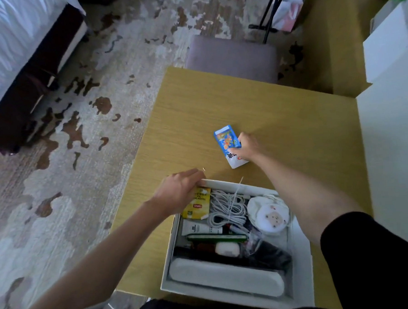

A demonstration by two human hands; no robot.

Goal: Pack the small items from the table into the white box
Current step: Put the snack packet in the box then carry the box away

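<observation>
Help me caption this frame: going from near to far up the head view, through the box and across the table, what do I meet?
Long white case → slim green item → coiled white cable → blue packet → grey stool.

Box [300, 248] on table [278, 108], near edge; packet [228, 144] behind box; chair [231, 58] beyond table.

A pale wooden table [279, 117] fills the middle of the frame. An open white box [303, 267] sits at its lower edge, and a blue-and-white packet [226, 140] lies near the centre, apart from the box.
</observation>
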